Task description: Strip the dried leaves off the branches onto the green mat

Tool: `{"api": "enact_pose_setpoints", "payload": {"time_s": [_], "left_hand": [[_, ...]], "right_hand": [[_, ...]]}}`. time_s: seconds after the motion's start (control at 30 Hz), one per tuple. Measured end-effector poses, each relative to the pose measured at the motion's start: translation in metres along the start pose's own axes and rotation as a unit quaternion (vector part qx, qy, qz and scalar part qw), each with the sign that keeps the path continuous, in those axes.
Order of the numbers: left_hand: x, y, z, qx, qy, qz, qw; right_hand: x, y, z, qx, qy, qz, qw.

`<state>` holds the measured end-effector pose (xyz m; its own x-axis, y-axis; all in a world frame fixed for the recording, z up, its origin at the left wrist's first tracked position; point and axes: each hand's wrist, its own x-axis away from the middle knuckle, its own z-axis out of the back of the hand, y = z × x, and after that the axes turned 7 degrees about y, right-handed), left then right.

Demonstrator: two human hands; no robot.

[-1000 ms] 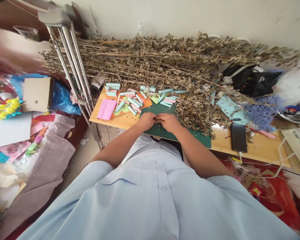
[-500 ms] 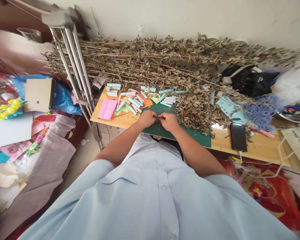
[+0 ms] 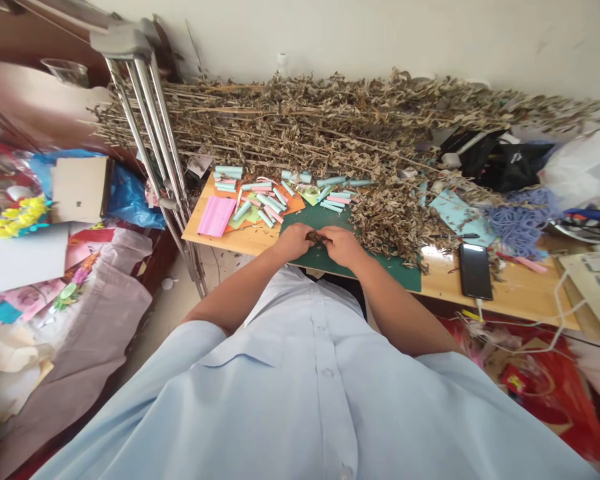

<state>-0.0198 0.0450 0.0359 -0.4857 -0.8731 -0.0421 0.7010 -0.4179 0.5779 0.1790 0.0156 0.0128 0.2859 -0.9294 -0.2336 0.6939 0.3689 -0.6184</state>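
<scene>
My left hand (image 3: 296,242) and my right hand (image 3: 341,245) meet over the green mat (image 3: 400,275), fingertips closed on a small clump of dried leaves (image 3: 317,237) between them. A heap of loose dried leaves (image 3: 393,223) lies just right of my right hand. Beyond my left hand are several blue and pink paper rolls (image 3: 267,202), on orange and green sheets. A folded pink paper (image 3: 216,216) lies at the table's left end.
Long dried stalks (image 3: 300,120) cover the back of the table (image 3: 525,297). A phone (image 3: 475,272) with a cable, a light-blue sheet (image 3: 463,217) and purple yarn (image 3: 520,223) are on the right. Metal crutches (image 3: 153,133) lean at the left.
My fingertips have drawn slightly apart, and more of the leaf clump shows between them. The whole view has shifted a little.
</scene>
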Motion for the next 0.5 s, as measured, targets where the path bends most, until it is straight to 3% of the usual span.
{"api": "enact_pose_setpoints", "payload": {"time_s": [0.17,0.5], "left_hand": [[0.003,0.001,0.0,-0.002,-0.015,-0.003,1.0],[0.002,0.001,-0.005,-0.016,-0.007,-0.003,1.0]], "right_hand": [[0.004,-0.004,0.012,0.028,-0.064,0.033,0.997],[0.001,0.0,-0.007,0.024,0.014,0.009,1.0]]}}
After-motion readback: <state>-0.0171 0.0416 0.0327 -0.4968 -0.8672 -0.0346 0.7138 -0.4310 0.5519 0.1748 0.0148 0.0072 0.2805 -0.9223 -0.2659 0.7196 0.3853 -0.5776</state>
